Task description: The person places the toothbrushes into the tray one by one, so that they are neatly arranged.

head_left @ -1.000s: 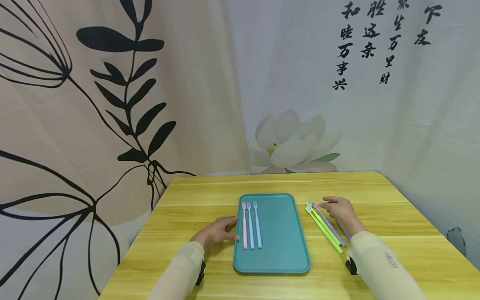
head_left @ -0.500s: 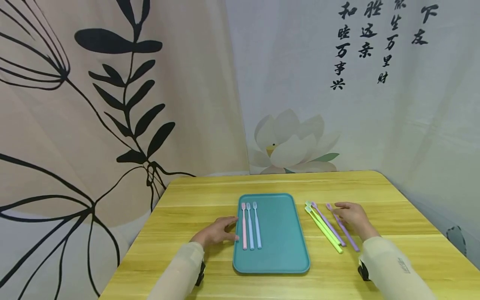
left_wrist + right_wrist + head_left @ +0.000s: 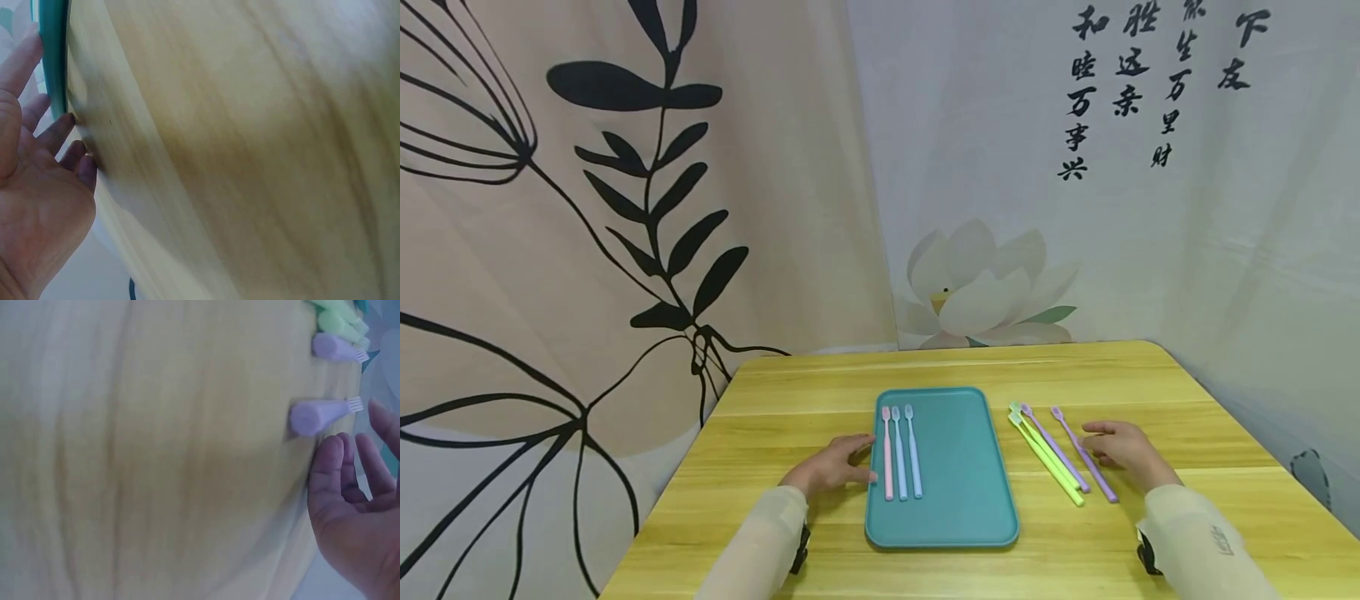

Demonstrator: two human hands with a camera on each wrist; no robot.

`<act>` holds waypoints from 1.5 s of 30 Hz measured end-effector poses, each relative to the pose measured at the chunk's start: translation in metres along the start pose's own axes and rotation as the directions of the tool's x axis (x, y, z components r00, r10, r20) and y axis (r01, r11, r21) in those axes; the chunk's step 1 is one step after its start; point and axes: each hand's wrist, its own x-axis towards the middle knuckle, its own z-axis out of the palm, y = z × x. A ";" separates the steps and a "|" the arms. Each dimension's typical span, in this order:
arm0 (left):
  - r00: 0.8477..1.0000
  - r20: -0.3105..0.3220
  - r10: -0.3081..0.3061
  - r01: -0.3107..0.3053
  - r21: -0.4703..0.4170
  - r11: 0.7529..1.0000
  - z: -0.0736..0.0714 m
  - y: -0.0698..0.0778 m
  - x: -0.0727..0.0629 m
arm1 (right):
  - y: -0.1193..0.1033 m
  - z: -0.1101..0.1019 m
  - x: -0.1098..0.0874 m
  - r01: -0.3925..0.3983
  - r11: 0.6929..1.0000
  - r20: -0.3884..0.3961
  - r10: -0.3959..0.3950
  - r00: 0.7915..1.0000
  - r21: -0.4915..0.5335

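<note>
At the left rim of a teal tray (image 3: 966, 475), my left hand (image 3: 831, 467) rests with its fingers loosely extended and touching the edge. On the tray's left side lie a pink toothbrush (image 3: 887, 457) and two light blue toothbrushes (image 3: 915, 457), heads toward the far side. Right of the tray, on the table, are two green toothbrushes (image 3: 1051, 467) and a purple toothbrush (image 3: 1057, 451) close together. A second purple toothbrush (image 3: 1087, 458) lies slightly apart. Just right of it hovers my right hand (image 3: 1123, 450), fingers loosely bent and holding nothing; in the right wrist view this hand (image 3: 356, 519) appears beside that toothbrush.
Everything stands on a wooden table (image 3: 790, 383) with rounded far corners. Behind it hangs a printed curtain (image 3: 805, 208) with dark plants, a lotus flower and written characters. Dark wrist straps show at both sleeves.
My right hand has drawn right and toward me, away from the toothbrushes, uncovering the outer purple one. It held nothing visible. The left hand stays at the tray's edge.
</note>
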 end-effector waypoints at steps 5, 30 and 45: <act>1.000 0.000 0.009 -0.009 0.002 1.000 0.000 0.001 -0.001 | 0.003 0.000 0.000 0.012 1.000 0.015 -0.012 1.000 -0.012; 1.000 0.000 -0.017 0.017 -0.009 1.000 0.000 -0.001 0.001 | 0.015 0.000 -0.001 0.100 0.986 0.061 -0.092 0.994 -0.135; 1.000 0.004 -0.009 0.009 -0.036 0.999 0.000 -0.001 -0.001 | 0.009 0.003 -0.001 0.081 0.984 0.045 -0.075 0.996 -0.156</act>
